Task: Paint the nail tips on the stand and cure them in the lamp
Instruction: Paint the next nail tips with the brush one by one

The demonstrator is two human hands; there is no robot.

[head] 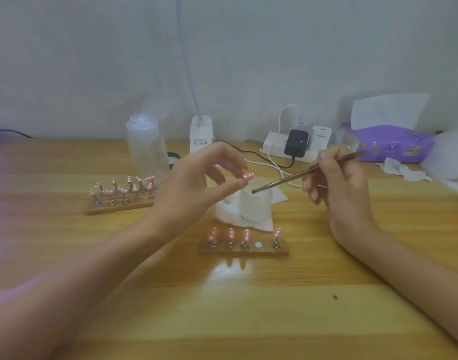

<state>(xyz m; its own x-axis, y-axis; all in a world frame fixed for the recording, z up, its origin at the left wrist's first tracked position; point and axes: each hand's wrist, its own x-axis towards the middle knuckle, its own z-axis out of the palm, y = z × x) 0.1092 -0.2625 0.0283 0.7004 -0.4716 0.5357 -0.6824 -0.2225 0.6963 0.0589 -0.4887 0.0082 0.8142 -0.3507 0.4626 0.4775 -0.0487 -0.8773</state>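
The pink, white-dotted nail tip (248,176) is pinched at the fingertips of the left hand (194,178), raised at twelve o'clock from the near stand (282,252). The brush (295,176) is gripped pen-style by the right hand (339,183), with its bristles aimed toward nine o'clock, close to the tip. Four tips are seated on that stand. A second stand (118,207) is seen at ten o'clock.

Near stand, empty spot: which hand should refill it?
Probably left. The left hand pinches the loose nail tip just beyond the stand; the right hand is busy gripping the brush.
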